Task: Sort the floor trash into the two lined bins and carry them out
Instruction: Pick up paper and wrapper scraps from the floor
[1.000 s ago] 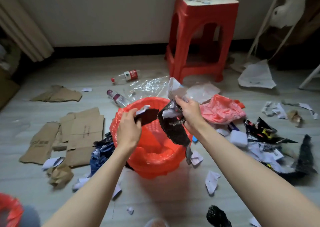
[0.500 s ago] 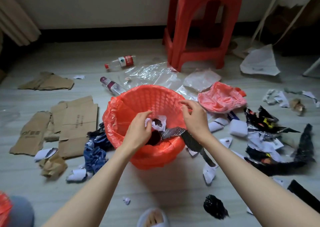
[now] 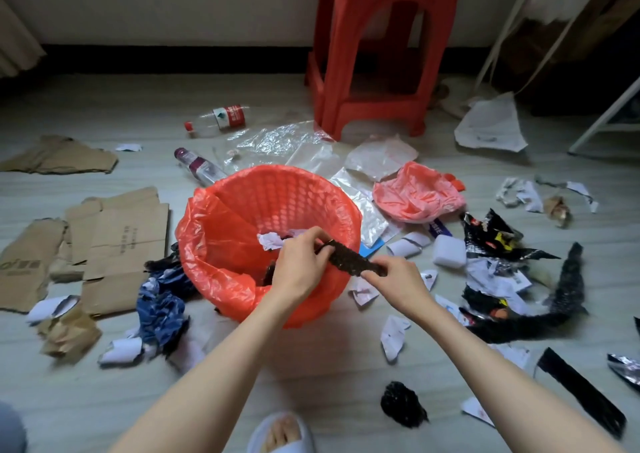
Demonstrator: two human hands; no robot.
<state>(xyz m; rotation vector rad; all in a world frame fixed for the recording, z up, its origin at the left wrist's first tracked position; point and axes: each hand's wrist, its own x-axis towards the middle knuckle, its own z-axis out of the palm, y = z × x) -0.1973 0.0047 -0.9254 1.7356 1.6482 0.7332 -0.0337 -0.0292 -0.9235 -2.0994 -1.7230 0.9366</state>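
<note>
An orange basket bin lined with an orange bag (image 3: pixel 221 245) stands on the floor in front of me. A dark speckled strip of wrapper (image 3: pixel 349 262) stretches over its near right rim. My left hand (image 3: pixel 301 265) grips the strip's upper end above the bin, and my right hand (image 3: pixel 398 279) pinches its lower end just outside the rim. White paper scraps (image 3: pixel 272 240) and dark pieces lie inside the bin. Cardboard (image 3: pixel 114 241), two plastic bottles (image 3: pixel 218 120) and torn paper and wrappers are scattered across the floor.
A red plastic stool (image 3: pixel 377 47) stands behind the bin. A pink bag (image 3: pixel 415 193) and black wrappers (image 3: pixel 491 238) lie at the right, blue crumpled plastic (image 3: pixel 159 303) at the left. My slippered foot (image 3: pixel 280 432) is at the bottom edge.
Both hands have come lower and nearer over the bin's near rim. The right hand has moved out past the rim, and the dark strip is now stretched between the two hands.
</note>
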